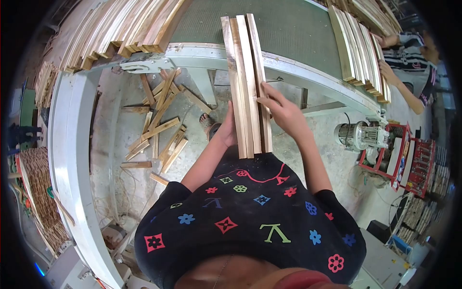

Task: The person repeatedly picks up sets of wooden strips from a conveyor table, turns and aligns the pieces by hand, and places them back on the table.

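Several long wooden strips (244,86) stand side by side in front of me, their far ends over the green conveyor belt and their near ends close to my shirt. On their left side is my left hand (229,129), gripping the bundle; most of its fingers are hidden behind the wood. My right hand (285,114) is at the right side, its fingers bent onto the outermost strip (262,72). A dark narrow gap separates that strip from the others.
The green belt (298,33) has a pale metal frame. Wood strips (130,24) are lined up at left, more strips (353,48) at right near another person's hands (386,70). Offcuts (161,125) litter the floor. A motor (353,136) stands lower right.
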A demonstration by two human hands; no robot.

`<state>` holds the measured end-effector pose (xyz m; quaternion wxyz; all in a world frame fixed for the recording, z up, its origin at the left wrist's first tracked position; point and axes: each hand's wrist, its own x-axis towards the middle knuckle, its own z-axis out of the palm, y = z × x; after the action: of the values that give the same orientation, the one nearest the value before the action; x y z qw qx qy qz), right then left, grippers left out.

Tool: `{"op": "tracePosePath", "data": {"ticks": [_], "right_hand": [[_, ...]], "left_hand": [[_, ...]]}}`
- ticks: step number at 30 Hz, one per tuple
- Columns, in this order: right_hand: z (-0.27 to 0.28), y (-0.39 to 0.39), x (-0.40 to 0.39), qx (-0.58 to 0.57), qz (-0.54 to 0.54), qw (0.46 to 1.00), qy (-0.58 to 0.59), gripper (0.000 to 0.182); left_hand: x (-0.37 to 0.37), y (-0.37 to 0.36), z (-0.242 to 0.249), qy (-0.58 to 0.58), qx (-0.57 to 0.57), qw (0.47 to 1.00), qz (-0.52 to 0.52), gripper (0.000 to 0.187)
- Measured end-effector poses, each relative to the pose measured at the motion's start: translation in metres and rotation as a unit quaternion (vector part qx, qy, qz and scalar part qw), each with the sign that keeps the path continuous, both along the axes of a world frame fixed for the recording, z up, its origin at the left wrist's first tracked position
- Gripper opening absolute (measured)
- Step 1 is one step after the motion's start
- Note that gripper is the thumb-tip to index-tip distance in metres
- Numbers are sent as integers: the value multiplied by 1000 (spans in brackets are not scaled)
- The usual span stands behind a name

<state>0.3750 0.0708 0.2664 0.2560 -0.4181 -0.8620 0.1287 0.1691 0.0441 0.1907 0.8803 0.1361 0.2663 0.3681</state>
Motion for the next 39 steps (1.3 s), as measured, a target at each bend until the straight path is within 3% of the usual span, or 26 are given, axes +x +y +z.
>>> {"op": "tracePosePath", "data": {"ticks": [2,4,8,15,23,27,30,31,32,35,37,38,39], "right_hand": [[-9,-6,-10,-114,-63,973,189,35],[-16,-8,-20,-223,-130,904,341,40],[-31,12,-37,-339,-188,823,414,61],[-40,-10,-42,-403,-147,779,457,62],[-28,13,-58,-404,-159,796,422,58],[-28,27,-53,-348,-115,849,380,64],[-4,23,-35,-283,-32,902,325,57],[9,20,-31,-255,4,919,302,56],[43,9,-33,-292,39,899,324,63],[83,-12,-29,-176,89,940,280,74],[109,-24,-33,-150,68,941,296,81],[115,-27,-37,-135,56,941,305,84],[117,-28,-39,-114,47,945,303,84]], "left_hand": [[1,3,-5,-52,24,998,-2,98],[1,-1,0,-86,27,996,-9,99],[0,-12,5,-44,8,999,-14,101],[-4,-28,-12,-96,1,995,-29,101],[-12,-8,-47,-70,-36,997,1,100],[-12,7,-16,-26,-23,999,27,96],[-12,31,1,-40,4,997,60,89],[-13,38,12,-48,14,996,77,87],[-13,42,44,5,42,992,122,80],[-20,57,95,0,111,987,118,76],[-22,66,106,4,147,980,137,73],[-28,79,86,-258,147,951,86,72],[-29,85,86,-258,147,951,83,71]]}}
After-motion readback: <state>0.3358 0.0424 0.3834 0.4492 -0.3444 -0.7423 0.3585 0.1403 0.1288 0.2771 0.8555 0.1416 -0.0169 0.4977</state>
